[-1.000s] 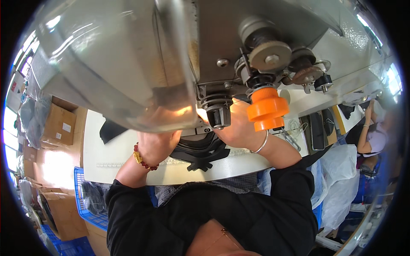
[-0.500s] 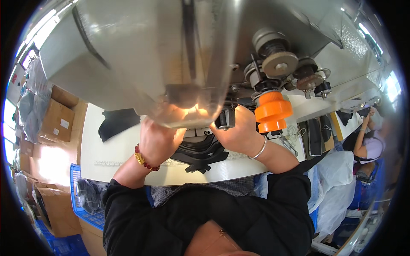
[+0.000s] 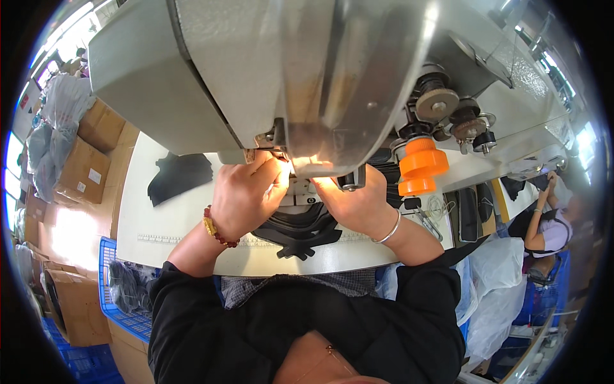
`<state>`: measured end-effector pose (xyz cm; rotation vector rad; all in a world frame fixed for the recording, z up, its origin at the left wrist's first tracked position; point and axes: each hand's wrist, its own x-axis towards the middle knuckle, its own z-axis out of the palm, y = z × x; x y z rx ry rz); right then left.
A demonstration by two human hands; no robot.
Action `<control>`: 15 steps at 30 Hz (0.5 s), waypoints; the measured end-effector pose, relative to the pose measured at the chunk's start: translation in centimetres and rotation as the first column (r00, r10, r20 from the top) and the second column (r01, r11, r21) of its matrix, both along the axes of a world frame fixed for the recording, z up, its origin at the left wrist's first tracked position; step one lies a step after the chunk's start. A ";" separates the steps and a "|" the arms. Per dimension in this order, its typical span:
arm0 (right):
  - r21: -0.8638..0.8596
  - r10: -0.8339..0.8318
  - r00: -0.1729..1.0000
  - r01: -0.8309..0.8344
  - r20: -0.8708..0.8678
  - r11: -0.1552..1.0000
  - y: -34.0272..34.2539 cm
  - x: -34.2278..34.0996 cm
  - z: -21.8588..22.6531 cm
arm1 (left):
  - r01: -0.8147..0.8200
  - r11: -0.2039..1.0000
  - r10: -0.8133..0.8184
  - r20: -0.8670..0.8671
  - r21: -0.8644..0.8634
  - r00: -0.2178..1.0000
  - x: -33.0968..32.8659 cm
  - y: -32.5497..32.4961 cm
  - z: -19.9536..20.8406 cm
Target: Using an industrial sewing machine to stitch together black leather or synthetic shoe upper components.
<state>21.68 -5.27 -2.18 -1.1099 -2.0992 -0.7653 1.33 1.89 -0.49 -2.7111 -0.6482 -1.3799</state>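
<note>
A grey sewing machine (image 3: 249,70) fills the upper middle, its lamp lighting the spot where both hands work. My left hand (image 3: 248,195), with a red and gold bracelet, is closed in a pinch by the needle area. What sits between its fingertips is too small to make out. Across from it, my right hand (image 3: 358,203), wearing a silver bangle, has its fingers curled in under the machine head. Part of them, and anything in them, is hidden there. Stacked black cut pieces (image 3: 297,238) lie between my wrists. Left of my left hand is a flat black piece (image 3: 180,179).
An orange knob-like part (image 3: 422,168) hangs right of the machine head. A ruler strip (image 3: 160,239) runs along the white table (image 3: 144,217). Blue basket (image 3: 115,301) and cardboard boxes (image 3: 83,169) stand left. Another person (image 3: 551,232) sits far right, beyond clear plastic bags (image 3: 495,281).
The view has shifted, so the machine head appears farther right and more of its left side shows. My left fingertips have come into sight in a pinch. Both hands stay by the needle area.
</note>
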 end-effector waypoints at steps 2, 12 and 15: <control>-0.009 0.014 1.000 -0.014 -0.005 1.000 -0.3 0.2 0.6 | 0.007 1.000 -0.006 -0.016 0.020 1.000 0.0 -0.2 0.7; -0.377 -0.223 0.974 0.192 -0.039 0.906 -6.8 4.6 6.0 | 0.039 0.990 -0.035 0.029 -0.133 0.999 -2.6 12.1 -6.7; -0.526 -0.262 0.963 0.257 0.067 0.811 -7.9 5.7 3.3 | -0.033 0.966 0.069 -0.134 0.255 0.989 -1.9 17.3 -8.4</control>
